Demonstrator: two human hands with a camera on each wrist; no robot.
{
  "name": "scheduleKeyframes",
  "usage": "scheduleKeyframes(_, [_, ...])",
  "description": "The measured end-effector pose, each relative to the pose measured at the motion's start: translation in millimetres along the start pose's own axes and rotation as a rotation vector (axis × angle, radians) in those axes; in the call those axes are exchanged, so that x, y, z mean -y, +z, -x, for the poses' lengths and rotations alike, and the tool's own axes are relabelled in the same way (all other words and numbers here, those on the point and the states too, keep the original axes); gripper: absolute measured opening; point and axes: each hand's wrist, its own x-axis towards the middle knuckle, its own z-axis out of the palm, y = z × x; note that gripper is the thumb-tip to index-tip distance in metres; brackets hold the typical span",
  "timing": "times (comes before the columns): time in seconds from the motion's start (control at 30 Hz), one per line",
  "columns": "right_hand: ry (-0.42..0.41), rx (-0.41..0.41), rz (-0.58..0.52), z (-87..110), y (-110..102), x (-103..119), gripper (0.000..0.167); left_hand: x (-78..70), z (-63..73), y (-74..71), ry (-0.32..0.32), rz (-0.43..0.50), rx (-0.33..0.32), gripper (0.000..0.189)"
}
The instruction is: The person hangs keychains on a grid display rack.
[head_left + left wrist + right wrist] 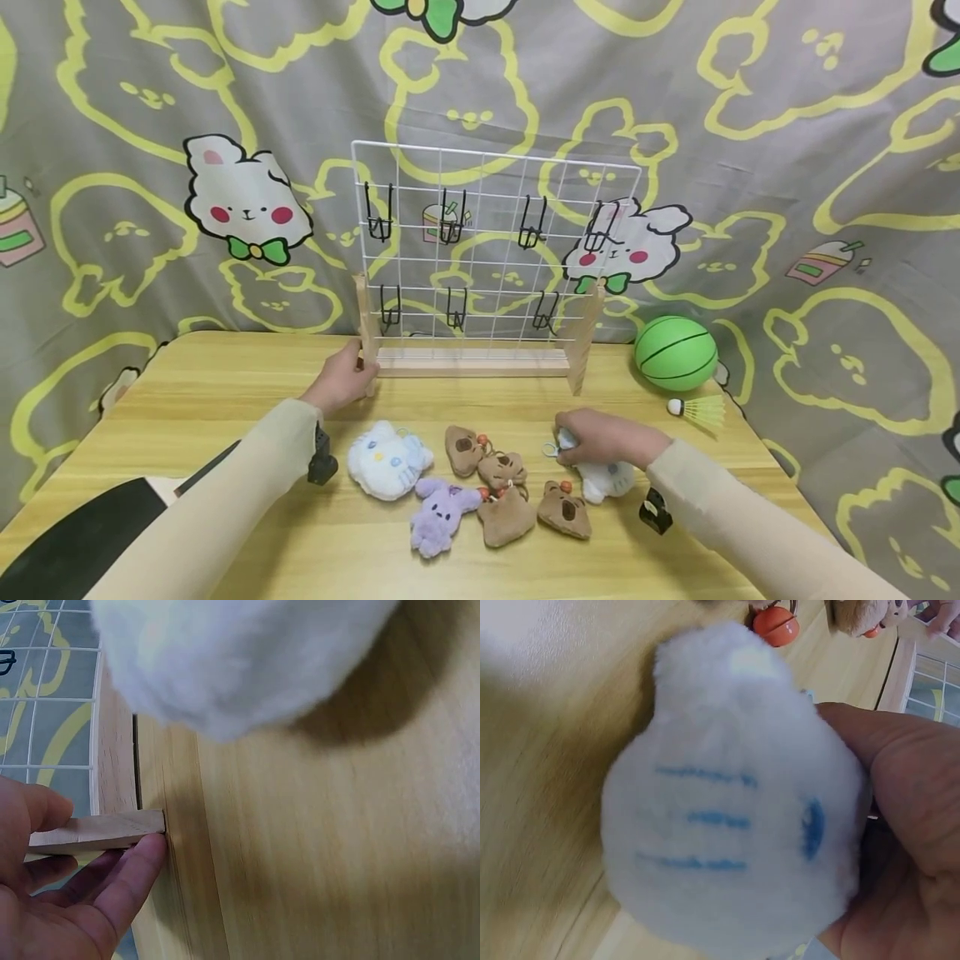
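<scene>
A wooden counter (247, 375) bears, along its back edge, a white grid rack (472, 364); the left hand (341, 379) pinches its left post (365, 321), fingers parted from thumb by the wood's thickness. By the back right corner sits a green ball (677, 353). Toward the right edge, the right hand (609, 437) grips a white plush (609, 483), fingers partly hidden. Smallest is a shuttlecock (701, 410) near that edge.

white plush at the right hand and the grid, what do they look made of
White plush: soft, matte pile fabric, perhaps synthetic, judging by its fuzzy outline. Grid: probably metal wire with a white coating, from its thin, straight bars; paint or plastic, I can't tell.
</scene>
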Motion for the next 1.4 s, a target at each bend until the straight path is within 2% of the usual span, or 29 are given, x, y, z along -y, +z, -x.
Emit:
scheduleKeyframes(0.13, [-0.042, -0.019, 0.046, 1.4, -2, -2, 0.017, 0.4, 0.1, 0.2, 0.011, -0.010, -0.005, 0.057])
scheduleKeyframes(0.27, [-0.121, -0.041, 0.100, 1.6, -6, -1, 0.014, 1.6, 0.7, -0.7, 0.018, -0.014, -0.005, 0.058])
scheduleKeyframes(0.4, [-0.225, -0.120, 0.158, 0.8, -10, 0, 0.011, 2.2, 0.3, -1.6, 0.028, -0.019, -0.007, 0.060])
scheduleKeyframes(0.5, [-0.262, -0.180, 0.179, 0.4, -14, 1, 0.011, 3.2, -0.6, -1.4, 0.028, -0.025, -0.009, 0.060])
scheduleKeyframes(0.6, [-0.258, -0.199, 0.148, 0.7, -18, 3, 0.012, 4.9, -1.8, -0.8, 0.024, -0.028, -0.008, 0.059])
scheduleKeyframes(0.83, [-0.262, -0.260, -0.034, 2.4, -22, 3, 0.013, 4.4, -3.0, 0.3, 0.034, -0.053, -0.010, 0.055])
scheduleKeyframes(1.0, [-0.252, -0.308, -0.119, 2.5, -22, 1, 0.011, 0.7, -1.7, 0.2, 0.040, -0.061, -0.019, 0.056])
scheduleKeyframes(1.23, [-0.232, -0.280, -0.229, 1.5, -18, -2, 0.011, -2.3, -1.5, -1.2, 0.050, -0.028, 0.008, 0.058])
scheduleKeyframes(1.4, [-0.252, -0.258, -0.373, -0.6, -16, -3, 0.014, -2.2, -1.6, -3.8, 0.049, -0.044, 0.032, 0.058])
